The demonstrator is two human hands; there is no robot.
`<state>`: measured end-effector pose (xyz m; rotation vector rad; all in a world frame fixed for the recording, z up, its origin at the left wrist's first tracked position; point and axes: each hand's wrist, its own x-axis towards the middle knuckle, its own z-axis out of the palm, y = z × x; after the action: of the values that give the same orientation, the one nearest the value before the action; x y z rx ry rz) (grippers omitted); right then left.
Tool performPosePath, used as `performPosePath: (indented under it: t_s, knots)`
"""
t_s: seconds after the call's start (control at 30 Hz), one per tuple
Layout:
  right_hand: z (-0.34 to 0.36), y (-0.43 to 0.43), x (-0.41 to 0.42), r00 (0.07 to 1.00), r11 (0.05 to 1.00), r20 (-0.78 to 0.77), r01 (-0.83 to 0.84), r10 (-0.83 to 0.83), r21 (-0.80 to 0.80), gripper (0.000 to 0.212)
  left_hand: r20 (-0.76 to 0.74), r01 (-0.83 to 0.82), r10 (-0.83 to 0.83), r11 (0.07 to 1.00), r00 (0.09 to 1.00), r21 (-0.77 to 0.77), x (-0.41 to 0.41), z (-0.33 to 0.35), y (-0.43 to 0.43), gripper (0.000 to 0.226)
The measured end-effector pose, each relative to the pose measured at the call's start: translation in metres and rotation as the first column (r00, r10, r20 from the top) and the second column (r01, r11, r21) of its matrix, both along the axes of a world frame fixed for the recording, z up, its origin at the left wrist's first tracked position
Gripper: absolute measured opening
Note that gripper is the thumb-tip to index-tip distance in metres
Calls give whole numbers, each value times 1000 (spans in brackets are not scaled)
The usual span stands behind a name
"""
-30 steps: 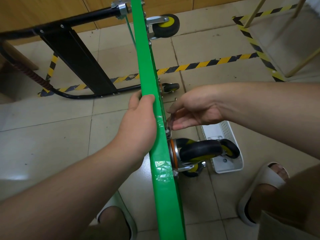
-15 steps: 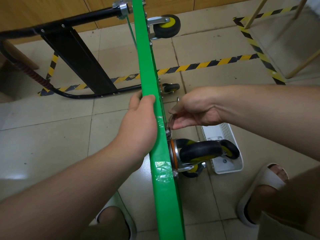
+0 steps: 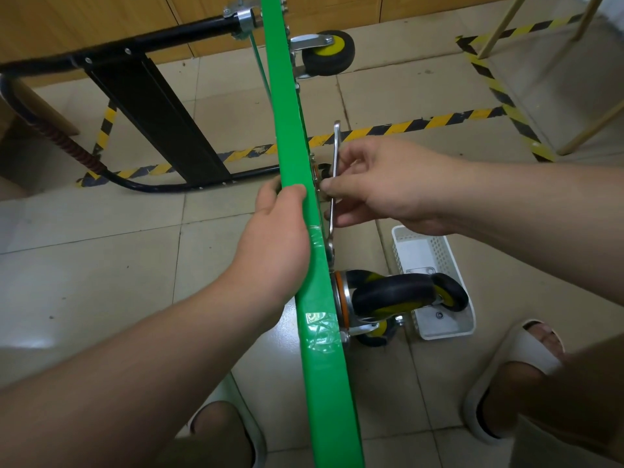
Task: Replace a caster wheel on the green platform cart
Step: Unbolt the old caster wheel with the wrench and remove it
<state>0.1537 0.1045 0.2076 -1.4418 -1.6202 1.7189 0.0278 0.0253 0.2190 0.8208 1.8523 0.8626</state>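
Step in hand, my read: fastener work at the caster mount. Can't tell if you're loosening or tightening

Grip state:
- L hand (image 3: pixel 280 238) wraps the top rim of the green cart (image 3: pixel 320 383), fingers curled over the edge. The deck stands on its long edge and that hand is your brace
- R hand (image 3: pixel 381 184) pinches a wrench (image 3: pixel 335 146), held nearly parallel to the deck, just off its underside. One end pokes out above your fingers, the other runs down past them
- can't see if the head sits on a nut, it's hidden behind the deck edge

Caster wheel (image 3: pixel 391 297) is on the underside, just below the R grip, towards you

Next move needs: head seated square and short swings, since there's little room betw deck and wheel. The L hand has to counter the torque so the deck doesn't tip

Materials:
- deck: smooth glossy green, w/ crinkled clear tape patches below the L grip
- wrench: slim flat bright steel
- caster: black rubber tyre, yellow hub, orange ring at the swivel, plated bracket
- white basket (image 3: pixel 435 251): perforated plastic, on the floor under your R wrist, w/ a metal plate inside
- floor: glazed tile, prob slick
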Motion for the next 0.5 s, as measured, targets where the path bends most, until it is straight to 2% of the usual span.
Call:
performPosePath:
  t_s: [0.23, 0.5]
  knots:
    - [11, -14, 6, 999, 984, -37, 32, -26, 173, 24, 31, 3, -3, 1000, 1000, 8, 0, -2, 0, 35]
    - [22, -39, 19, 997, 903, -59, -19, 49, 430, 10, 29, 10, -10, 1000, 1000, 17, -1, -3, -1, 36]
